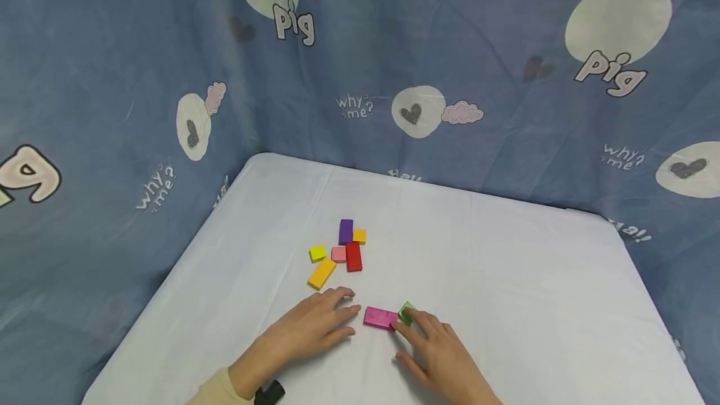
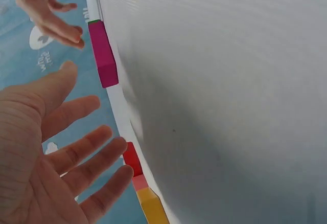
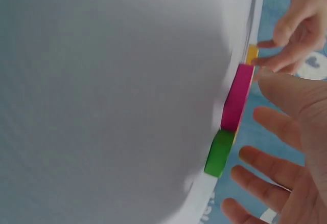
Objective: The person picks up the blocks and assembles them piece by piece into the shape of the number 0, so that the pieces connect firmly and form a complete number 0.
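A magenta block [image 1: 379, 319] lies flat on the white table, its right end close to a small green block [image 1: 407, 307]. My right hand [image 1: 441, 355] hovers at these two, fingers spread; its fingertips overlap the green block and the magenta block's right end in the head view, and whether they touch cannot be told. To the left of the magenta block is my left hand [image 1: 309, 329], fingers loosely extended and holding nothing. In the left wrist view, its palm [image 2: 36, 183] is bare. The right wrist view shows the green block [image 3: 219, 153] beside the magenta one.
Beyond my left hand lies a loose group: a purple block [image 1: 345, 231], a small orange block [image 1: 359, 237], a red block [image 1: 354, 257], a pink block [image 1: 339, 254], a yellow block [image 1: 317, 254] and a long orange block [image 1: 322, 274]. A printed blue curtain [image 1: 478, 149] hangs behind the table.
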A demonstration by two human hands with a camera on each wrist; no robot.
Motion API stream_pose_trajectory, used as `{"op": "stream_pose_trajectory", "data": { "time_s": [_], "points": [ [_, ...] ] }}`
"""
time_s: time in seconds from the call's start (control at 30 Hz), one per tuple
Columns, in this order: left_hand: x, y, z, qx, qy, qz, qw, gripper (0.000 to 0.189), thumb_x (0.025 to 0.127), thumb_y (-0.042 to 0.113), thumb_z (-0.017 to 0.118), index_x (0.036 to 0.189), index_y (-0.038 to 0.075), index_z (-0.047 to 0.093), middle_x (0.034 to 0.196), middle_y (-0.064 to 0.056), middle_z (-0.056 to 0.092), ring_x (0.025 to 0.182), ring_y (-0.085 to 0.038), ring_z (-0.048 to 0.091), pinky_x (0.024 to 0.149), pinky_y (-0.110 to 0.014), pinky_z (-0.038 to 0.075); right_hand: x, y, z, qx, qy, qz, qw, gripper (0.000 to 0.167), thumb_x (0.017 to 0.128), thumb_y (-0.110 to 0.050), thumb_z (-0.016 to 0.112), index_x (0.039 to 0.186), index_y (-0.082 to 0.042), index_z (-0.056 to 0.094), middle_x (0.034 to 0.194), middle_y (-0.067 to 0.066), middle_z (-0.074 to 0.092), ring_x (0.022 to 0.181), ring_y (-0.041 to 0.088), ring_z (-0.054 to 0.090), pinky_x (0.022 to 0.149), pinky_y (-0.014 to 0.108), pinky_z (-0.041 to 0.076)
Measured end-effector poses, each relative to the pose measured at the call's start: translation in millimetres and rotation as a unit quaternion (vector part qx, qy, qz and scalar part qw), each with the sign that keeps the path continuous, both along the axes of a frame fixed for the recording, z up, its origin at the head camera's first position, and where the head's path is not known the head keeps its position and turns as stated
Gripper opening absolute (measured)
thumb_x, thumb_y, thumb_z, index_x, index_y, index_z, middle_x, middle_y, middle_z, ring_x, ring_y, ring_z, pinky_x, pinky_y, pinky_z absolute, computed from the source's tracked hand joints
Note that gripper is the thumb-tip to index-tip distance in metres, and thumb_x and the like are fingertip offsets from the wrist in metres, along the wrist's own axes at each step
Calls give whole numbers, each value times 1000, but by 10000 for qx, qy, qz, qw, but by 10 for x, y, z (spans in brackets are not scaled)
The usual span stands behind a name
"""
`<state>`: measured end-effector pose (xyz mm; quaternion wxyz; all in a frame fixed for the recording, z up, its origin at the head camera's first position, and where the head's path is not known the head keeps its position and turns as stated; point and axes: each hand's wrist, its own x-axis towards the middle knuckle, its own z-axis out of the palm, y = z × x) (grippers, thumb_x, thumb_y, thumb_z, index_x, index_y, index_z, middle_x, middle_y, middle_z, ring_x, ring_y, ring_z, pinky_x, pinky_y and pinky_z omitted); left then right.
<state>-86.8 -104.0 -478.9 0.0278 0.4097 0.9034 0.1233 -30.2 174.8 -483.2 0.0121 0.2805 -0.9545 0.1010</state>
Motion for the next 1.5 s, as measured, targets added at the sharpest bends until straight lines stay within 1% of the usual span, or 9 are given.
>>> {"op": "stream_pose_trajectory", "data": {
  "time_s": [0.1,0.3,0.53,0.67,0.77,0.97,1.13,1.33,1.5],
  "points": [
    [4,-22,5,50,76,113,9999,42,94,38,64,129,14,65,130,-7,54,115,-20,54,94,-40,48,32,-13,-12,65,-128,74,9999,51,93,-47,62,137,-21,59,143,7,48,126,27,48,91,48,48],
    [18,-82,-2,94,139,450,9988,46,93,38,66,132,14,63,136,-9,51,121,-23,50,93,-42,48,65,-33,-23,327,-505,-60,9982,54,94,-52,57,141,-25,54,146,7,44,130,28,44,94,49,46],
    [16,-142,-13,191,386,723,9965,47,91,40,67,131,14,63,136,-10,51,122,-26,47,92,-45,45,88,-32,-33,348,-399,-33,9986,55,94,-53,57,141,-25,54,146,6,45,129,27,44,92,48,47],
    [0,-164,-17,262,602,879,9940,49,90,40,68,130,12,64,136,-12,50,123,-27,45,95,-46,42,89,-25,-44,328,-280,3,9991,55,94,-53,57,141,-24,53,146,6,45,129,27,44,92,47,47],
    [-14,-176,-25,306,681,1052,9916,51,90,40,69,131,11,64,138,-14,47,125,-30,43,96,-47,40,92,-18,-50,289,-199,28,9994,54,93,-52,58,140,-24,54,146,6,45,129,26,44,91,47,47],
    [-29,-199,-30,277,541,1643,9845,58,86,37,75,133,7,61,143,-17,44,127,-32,42,97,-48,40,82,-12,-37,259,-307,-6,9992,54,93,-51,59,141,-25,54,147,6,44,130,26,43,92,47,47],
    [-43,-209,-25,104,382,2055,9779,60,85,36,75,134,4,60,142,-19,44,125,-33,45,93,-47,44,75,-7,-14,275,-483,-20,9985,54,94,-51,58,141,-26,52,147,5,44,130,26,43,93,48,46],
    [-75,-247,-30,99,327,2278,9731,59,87,35,74,133,2,59,139,-21,47,118,-33,50,83,-44,48,79,-7,-24,268,-422,11,9987,54,94,-50,59,141,-24,53,147,6,44,131,25,43,92,47,47],
    [-122,-292,-45,145,263,2338,9718,59,88,34,73,135,2,57,138,-22,47,116,-34,52,83,-47,49,85,-3,-38,213,-291,56,9993,54,93,-49,59,141,-24,53,147,6,44,131,25,43,91,46,47]
  ]
}}
